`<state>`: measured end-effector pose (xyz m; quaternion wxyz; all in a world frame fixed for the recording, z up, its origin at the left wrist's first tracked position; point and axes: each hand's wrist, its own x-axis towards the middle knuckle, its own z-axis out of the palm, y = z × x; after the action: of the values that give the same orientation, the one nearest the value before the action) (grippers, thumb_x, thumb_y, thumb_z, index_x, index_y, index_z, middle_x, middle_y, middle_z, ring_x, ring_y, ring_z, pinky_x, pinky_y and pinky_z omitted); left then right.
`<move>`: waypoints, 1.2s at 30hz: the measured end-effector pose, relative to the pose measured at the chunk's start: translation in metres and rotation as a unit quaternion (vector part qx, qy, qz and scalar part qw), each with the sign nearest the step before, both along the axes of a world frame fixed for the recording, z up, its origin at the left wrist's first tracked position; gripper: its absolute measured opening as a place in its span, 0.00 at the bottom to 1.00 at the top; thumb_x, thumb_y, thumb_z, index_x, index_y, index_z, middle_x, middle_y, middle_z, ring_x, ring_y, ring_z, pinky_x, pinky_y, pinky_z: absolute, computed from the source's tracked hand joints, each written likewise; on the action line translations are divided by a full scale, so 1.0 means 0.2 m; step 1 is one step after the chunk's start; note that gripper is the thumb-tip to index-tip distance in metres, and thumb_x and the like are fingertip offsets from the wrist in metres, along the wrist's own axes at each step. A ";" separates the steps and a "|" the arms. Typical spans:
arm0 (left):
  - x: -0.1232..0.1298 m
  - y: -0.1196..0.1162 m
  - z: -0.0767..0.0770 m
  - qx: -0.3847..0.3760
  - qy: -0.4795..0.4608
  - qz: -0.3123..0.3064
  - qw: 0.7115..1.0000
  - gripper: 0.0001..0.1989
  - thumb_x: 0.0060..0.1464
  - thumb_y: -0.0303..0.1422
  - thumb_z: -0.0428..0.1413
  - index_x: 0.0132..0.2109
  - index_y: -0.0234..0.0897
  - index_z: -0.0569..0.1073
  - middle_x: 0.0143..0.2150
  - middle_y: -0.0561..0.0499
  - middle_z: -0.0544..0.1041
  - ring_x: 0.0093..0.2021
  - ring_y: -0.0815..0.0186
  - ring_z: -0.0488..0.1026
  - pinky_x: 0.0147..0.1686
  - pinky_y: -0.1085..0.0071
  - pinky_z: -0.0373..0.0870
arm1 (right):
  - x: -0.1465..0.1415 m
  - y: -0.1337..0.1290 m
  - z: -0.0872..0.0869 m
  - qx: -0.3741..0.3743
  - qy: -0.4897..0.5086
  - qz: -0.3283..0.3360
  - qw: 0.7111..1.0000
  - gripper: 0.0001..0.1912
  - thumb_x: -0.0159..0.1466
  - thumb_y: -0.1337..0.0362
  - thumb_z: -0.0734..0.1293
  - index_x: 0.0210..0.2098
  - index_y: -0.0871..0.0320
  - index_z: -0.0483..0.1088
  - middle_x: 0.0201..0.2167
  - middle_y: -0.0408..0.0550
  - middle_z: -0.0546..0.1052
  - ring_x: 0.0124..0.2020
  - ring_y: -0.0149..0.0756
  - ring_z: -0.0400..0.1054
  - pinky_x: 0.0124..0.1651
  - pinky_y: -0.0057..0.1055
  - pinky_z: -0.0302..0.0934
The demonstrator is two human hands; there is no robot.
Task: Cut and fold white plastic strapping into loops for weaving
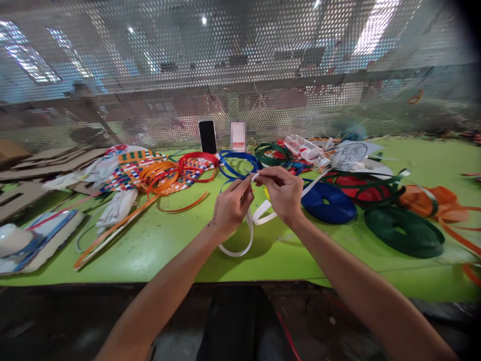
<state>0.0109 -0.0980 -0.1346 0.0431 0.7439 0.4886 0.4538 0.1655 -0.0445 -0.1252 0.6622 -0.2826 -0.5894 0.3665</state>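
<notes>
A white plastic strap [246, 245] is pinched in both hands above the middle of the green table. My left hand [233, 206] is closed around it, and a loop of the strap hangs below the fingers to the table. With thumb and forefinger my right hand [280, 193] grips the strap close to the left fingertips; another white stretch runs off behind this hand to the right. Just beyond the hands lies a coil of blue strap [240, 163]. Right of my right wrist is a flat roll of blue strap [328, 203].
Orange strap coils [160, 178], a red coil [199, 165] and checkered woven pieces [124, 175] lie left. A green roll [404, 233] and orange strap [432, 200] are right. A phone [208, 137] and plastic bottle [306, 150] are at the back, before a perforated metal screen [240, 65].
</notes>
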 end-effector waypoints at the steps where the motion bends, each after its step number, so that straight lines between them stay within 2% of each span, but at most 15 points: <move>1: 0.00 0.00 0.00 0.003 -0.001 0.001 1.000 0.23 0.70 0.31 0.51 0.68 0.36 0.75 0.46 0.44 0.81 0.42 0.63 0.78 0.45 0.70 0.74 | 0.00 0.00 0.00 0.003 0.005 0.003 1.000 0.04 0.61 0.60 0.78 0.33 0.52 0.83 0.34 0.44 0.82 0.31 0.36 0.77 0.39 0.36 0.76; 7: 0.02 -0.01 0.01 0.023 0.006 0.022 0.999 0.22 0.69 0.33 0.54 0.66 0.36 0.76 0.50 0.43 0.83 0.39 0.66 0.78 0.35 0.74 0.70 | -0.01 0.00 0.00 0.021 0.019 0.007 1.000 0.02 0.60 0.64 0.77 0.33 0.54 0.83 0.33 0.44 0.82 0.30 0.34 0.77 0.36 0.33 0.75; 11: 0.02 -0.01 0.01 0.026 0.001 0.033 0.999 0.21 0.69 0.36 0.57 0.65 0.36 0.78 0.50 0.43 0.83 0.37 0.67 0.78 0.33 0.74 0.69 | -0.01 0.00 0.00 0.023 0.021 0.007 0.999 0.01 0.60 0.65 0.77 0.33 0.54 0.83 0.34 0.44 0.82 0.31 0.34 0.77 0.37 0.33 0.76; 18: 0.02 0.00 0.00 0.030 -0.003 0.023 0.999 0.21 0.68 0.33 0.56 0.65 0.35 0.77 0.52 0.42 0.83 0.38 0.66 0.80 0.37 0.73 0.74 | -0.01 0.01 -0.01 0.014 0.015 0.005 1.000 0.01 0.60 0.65 0.77 0.33 0.54 0.82 0.33 0.45 0.82 0.31 0.35 0.78 0.38 0.34 0.76; 25: 0.01 0.01 0.00 0.050 0.016 0.015 0.999 0.22 0.67 0.32 0.56 0.65 0.33 0.77 0.52 0.42 0.84 0.47 0.60 0.82 0.48 0.69 0.77 | -0.01 0.02 -0.02 0.033 0.022 0.018 0.999 0.04 0.60 0.69 0.76 0.33 0.53 0.83 0.33 0.43 0.82 0.31 0.33 0.78 0.36 0.32 0.75; 32: 0.01 0.01 0.00 0.045 0.021 0.018 0.999 0.22 0.68 0.32 0.55 0.65 0.34 0.76 0.54 0.41 0.83 0.50 0.59 0.82 0.50 0.68 0.78 | -0.01 0.02 0.00 0.016 0.016 0.012 1.000 0.01 0.59 0.66 0.76 0.32 0.54 0.82 0.33 0.44 0.81 0.31 0.35 0.77 0.37 0.34 0.76; 36: 0.01 0.01 -0.01 0.045 0.021 0.019 0.999 0.22 0.67 0.31 0.55 0.65 0.35 0.76 0.53 0.42 0.84 0.48 0.61 0.82 0.50 0.69 0.77 | -0.01 0.01 0.01 -0.002 0.020 0.012 1.000 0.01 0.58 0.65 0.76 0.31 0.54 0.82 0.32 0.45 0.81 0.30 0.35 0.77 0.36 0.34 0.76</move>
<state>0.0128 -0.0955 -0.1370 -0.0100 0.7451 0.4825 0.4603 0.1633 -0.0435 -0.1240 0.6689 -0.2696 -0.5782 0.3815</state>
